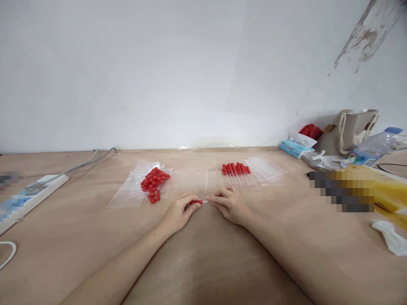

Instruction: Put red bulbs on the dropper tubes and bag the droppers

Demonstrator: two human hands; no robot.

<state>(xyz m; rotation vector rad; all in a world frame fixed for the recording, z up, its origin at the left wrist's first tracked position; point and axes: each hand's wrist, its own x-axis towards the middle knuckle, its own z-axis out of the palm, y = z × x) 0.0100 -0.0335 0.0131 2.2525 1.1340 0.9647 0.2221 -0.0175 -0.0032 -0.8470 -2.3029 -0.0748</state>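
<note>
Left hand (179,212): pinching red bulb (197,202); right hand (232,207): gripping clear tube (204,201) — could slip or bend if pushed in crooked.

Beyond your left hand (181,213) and to its left, loose bulbs (154,180) lie piled on plastic bags (127,195). Tubes (197,181) lie in a row ahead, between both hands; bulb-fitted tubes (237,170) lie just beyond your right hand (234,207).
</note>
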